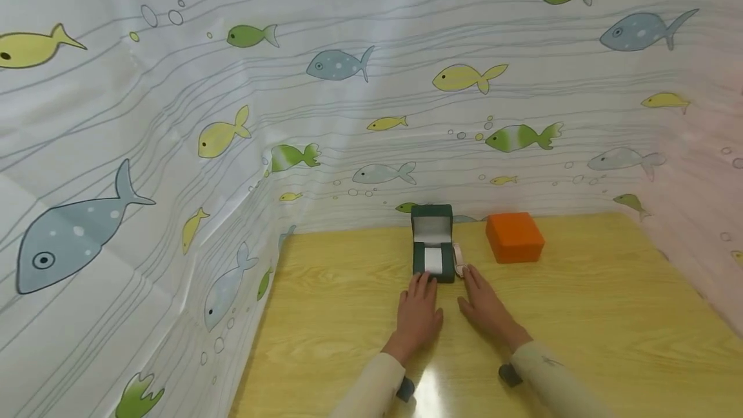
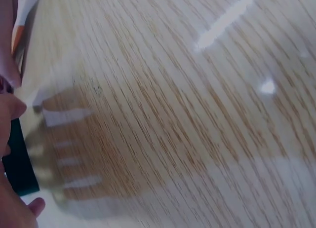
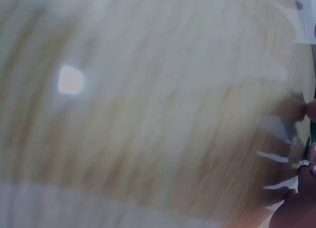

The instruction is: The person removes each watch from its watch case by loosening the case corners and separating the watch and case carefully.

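A dark green watch box [image 1: 419, 262] stands near the table's back, its lid [image 1: 432, 229] raised and a white cushion [image 1: 433, 260] inside. My left hand [image 1: 416, 315] rests its extended fingers on the box's front edge. In the left wrist view, part of the green box [image 2: 20, 164] shows beside that hand's fingers. A slim pale pink band, apparently a wristwatch [image 1: 458, 258], lies along the box's right side. My right hand [image 1: 489, 309] touches its near end with outstretched fingertips, the thumb spread apart. The right wrist view shows only fingers at its right edge.
An orange box [image 1: 514, 237] sits to the right of the green one. The table [image 1: 604, 302] has a glossy wood-grain top. A fish-patterned white curtain [image 1: 371, 102] encloses the back and sides.
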`<action>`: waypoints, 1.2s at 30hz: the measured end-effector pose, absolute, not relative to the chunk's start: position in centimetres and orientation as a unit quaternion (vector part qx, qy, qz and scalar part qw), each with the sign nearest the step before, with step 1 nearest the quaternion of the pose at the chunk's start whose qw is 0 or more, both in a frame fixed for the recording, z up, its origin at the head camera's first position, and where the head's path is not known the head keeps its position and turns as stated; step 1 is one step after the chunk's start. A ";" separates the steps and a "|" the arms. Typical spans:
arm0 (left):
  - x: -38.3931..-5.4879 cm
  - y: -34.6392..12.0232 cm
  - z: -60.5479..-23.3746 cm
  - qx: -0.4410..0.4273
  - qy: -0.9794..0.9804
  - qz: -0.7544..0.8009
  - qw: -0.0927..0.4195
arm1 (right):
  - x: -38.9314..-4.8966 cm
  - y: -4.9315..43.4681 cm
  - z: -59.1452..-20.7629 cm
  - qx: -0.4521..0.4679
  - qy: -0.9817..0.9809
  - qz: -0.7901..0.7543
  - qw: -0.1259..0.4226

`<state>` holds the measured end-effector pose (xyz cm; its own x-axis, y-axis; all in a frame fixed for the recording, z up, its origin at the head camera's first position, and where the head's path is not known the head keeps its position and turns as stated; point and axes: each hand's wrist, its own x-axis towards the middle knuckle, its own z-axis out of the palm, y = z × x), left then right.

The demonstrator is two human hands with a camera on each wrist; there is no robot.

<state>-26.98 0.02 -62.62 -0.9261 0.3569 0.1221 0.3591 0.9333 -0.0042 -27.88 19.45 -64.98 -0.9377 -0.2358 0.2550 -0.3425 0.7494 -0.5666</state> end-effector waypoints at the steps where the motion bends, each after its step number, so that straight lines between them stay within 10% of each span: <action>1: -27.0 0.0 -62.6 -0.181 -0.982 -0.011 0.058 | -28.0 19.3 -65.1 0.153 -0.933 0.314 0.084; 9: -26.8 -0.1 -62.7 -0.182 -0.982 -0.022 0.036 | -28.3 19.0 -65.3 0.140 -0.942 0.285 0.106; 21: -26.7 -0.8 -61.9 -0.194 -0.980 -0.046 0.021 | -31.8 25.3 -61.0 0.089 -0.936 0.153 0.305; 36: -27.0 -1.1 -62.0 -0.192 -0.980 -0.045 0.009 | -31.0 26.4 -58.8 -0.002 -0.978 0.140 0.157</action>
